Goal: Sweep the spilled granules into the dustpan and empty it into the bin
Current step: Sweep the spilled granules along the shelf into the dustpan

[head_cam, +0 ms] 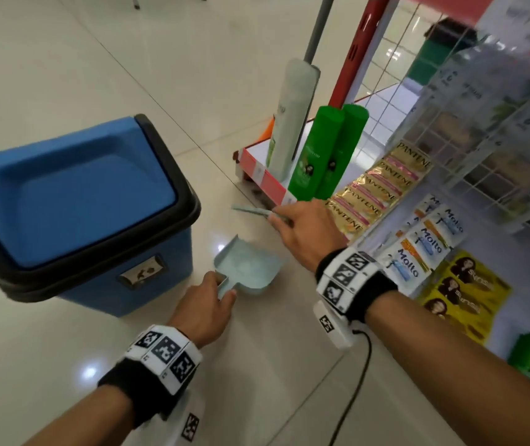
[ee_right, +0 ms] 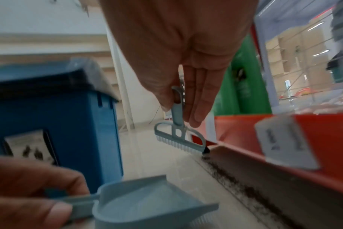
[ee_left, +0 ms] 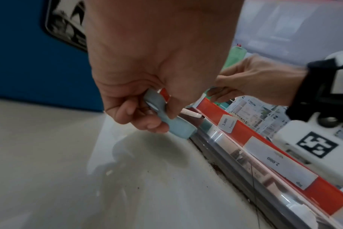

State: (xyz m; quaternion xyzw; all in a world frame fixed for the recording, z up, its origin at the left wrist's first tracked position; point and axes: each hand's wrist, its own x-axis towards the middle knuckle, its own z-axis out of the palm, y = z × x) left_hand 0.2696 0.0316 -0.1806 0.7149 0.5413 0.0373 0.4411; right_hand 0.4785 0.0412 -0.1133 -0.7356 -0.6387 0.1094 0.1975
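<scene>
From the head view, I see one blue bin [head_cam: 73, 201] with a black-rimmed lid and two green bottles [head_cam: 328, 149]. My left grip [head_cam: 204, 309] pinches the handle of one pale-blue plastic dustpan [head_cam: 247, 268] on the glossy floor [head_cam: 64, 59]. At the right wrist, my right grip [ee_right: 182, 96] pinches one small toothed brush [ee_right: 179, 139]; dark granules [ee_right: 225, 173] line the shelf base [ee_right: 284, 178].

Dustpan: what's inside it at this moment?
The dustpan, held by the left hand, shows only bare pale plastic; no granules visible inside. They lie along the shelf base.
</scene>
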